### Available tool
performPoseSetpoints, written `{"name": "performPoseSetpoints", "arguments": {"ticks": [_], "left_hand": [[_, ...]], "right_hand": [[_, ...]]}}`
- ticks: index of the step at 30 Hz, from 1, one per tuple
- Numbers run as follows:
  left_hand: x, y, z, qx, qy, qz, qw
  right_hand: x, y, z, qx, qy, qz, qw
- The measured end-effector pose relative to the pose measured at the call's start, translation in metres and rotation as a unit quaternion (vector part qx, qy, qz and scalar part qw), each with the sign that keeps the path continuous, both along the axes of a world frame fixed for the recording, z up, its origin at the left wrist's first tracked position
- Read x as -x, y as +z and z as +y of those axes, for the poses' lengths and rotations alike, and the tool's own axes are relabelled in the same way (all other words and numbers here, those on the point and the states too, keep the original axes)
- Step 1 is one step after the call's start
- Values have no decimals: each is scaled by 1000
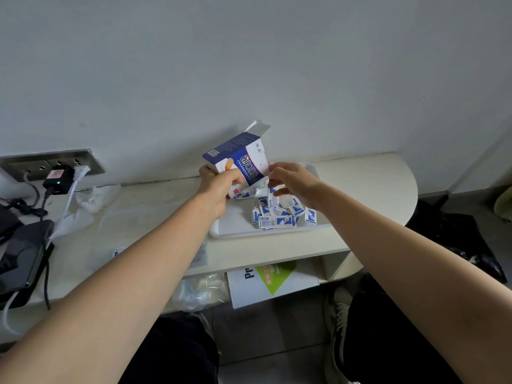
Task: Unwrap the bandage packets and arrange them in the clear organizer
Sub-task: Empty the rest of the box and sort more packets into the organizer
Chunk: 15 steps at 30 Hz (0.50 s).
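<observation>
Cardboard box [237,161] above tray [277,233] rim | left grip [215,189] holds it | right grip [294,182] unclear

Dim, cool and even, with a bluish-grey cast across the wall [249,65]. Soft, faint shadows only, deepest in the gloom beneath the bench [374,178]. Strong wide-angle bending toward the edges: bowed bench rim, forearms [138,259] swollen at the lower corners. Slightly soft overall, with small print on the packets [277,221] mostly smeared and dark corners short on detail.
</observation>
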State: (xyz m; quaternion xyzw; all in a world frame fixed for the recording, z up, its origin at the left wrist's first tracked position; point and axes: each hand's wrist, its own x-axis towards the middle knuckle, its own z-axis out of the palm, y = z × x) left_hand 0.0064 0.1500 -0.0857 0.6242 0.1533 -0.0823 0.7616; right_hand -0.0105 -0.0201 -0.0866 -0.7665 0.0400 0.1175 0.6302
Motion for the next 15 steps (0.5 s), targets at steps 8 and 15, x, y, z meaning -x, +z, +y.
{"name": "performPoseSetpoints", "arguments": {"ticks": [8,15], "left_hand": [[-1,-2,3,-10,28,-25,999],[-2,-1,0,17,-4,-11,1000]], "right_hand": [[-4,5,2,74,-34,-41,996],[-1,-5,-1,67,-86,-39,993]]}}
